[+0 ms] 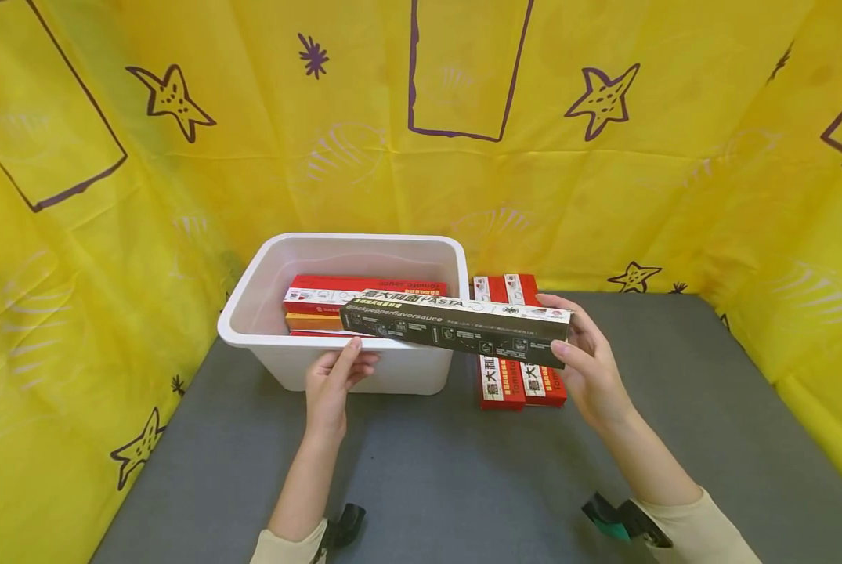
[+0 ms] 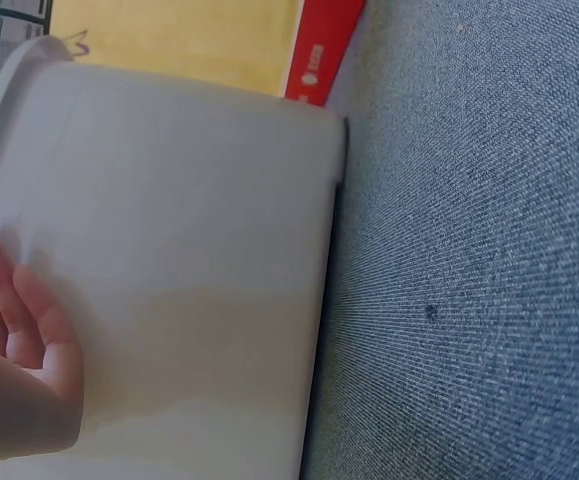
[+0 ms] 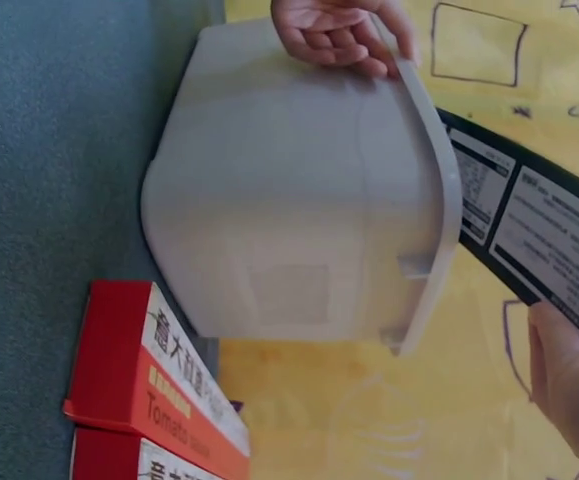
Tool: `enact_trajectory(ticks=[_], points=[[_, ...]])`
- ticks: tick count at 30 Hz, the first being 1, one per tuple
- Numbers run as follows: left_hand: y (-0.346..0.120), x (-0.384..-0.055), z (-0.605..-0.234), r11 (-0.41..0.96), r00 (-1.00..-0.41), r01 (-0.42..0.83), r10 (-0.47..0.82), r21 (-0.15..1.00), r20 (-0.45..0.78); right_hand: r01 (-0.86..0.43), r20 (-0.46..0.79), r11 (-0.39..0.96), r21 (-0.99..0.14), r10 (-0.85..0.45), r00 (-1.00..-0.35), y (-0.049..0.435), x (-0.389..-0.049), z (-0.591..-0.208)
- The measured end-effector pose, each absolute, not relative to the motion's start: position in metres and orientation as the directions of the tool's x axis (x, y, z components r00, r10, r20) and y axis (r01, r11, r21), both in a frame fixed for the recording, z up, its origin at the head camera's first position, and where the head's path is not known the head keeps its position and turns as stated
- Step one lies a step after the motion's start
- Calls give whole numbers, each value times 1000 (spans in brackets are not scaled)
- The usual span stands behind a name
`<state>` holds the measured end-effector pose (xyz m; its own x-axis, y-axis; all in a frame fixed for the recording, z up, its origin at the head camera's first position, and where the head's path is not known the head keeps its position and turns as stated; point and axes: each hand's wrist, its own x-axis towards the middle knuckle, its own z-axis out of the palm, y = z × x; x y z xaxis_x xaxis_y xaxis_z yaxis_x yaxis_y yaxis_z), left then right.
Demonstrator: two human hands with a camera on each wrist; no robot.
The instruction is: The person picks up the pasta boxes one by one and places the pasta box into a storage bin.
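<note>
A black pepper flavor pasta box [image 1: 456,325] is held up over the front right rim of a white plastic bin [image 1: 364,368]. My right hand [image 1: 590,368] grips its right end, thumb on the front face and fingers behind. My left hand [image 1: 332,384] pinches the front rim of the bin, its thumb on the rim and its fingers against the outer wall, as the right wrist view also shows. Inside the bin lie a red tomato sauce box [image 1: 315,301] and an orange-yellow box [image 1: 315,321], partly hidden by the black one.
Two red tomato pasta boxes [image 1: 501,392] lie side by side on the grey tabletop [image 1: 449,470], just right of the bin. The black box covers their middle in the head view. A yellow patterned cloth [image 1: 364,180] hangs behind and along both sides.
</note>
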<state>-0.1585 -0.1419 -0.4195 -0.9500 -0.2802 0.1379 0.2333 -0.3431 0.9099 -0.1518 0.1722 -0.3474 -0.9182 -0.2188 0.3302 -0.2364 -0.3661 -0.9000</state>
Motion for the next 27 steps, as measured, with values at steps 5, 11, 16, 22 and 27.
enact_trajectory(ticks=[5, 11, 16, 22, 27], points=[[-142, -158, -420, -349, -949, 236, -282, 907, 138, -209, 302, -369, -905, -216, -928, 168, -160, -346], [-142, -158, -420, -356, -949, 235, -286, 904, 134, -194, 292, -392, -899, -209, -933, 165, -172, -349], [-141, -158, -420, -355, -949, 232, -287, 905, 131, -190, 283, -376, -907, -209, -936, 165, -178, -350], [-141, -158, -420, -349, -950, 220, -288, 911, 119, -173, 253, -347, -922, -200, -946, 164, -184, -349], [-142, -157, -420, -340, -950, 219, -286, 915, 121, -159, 238, -313, -936, -232, -943, 160, -194, -345]])
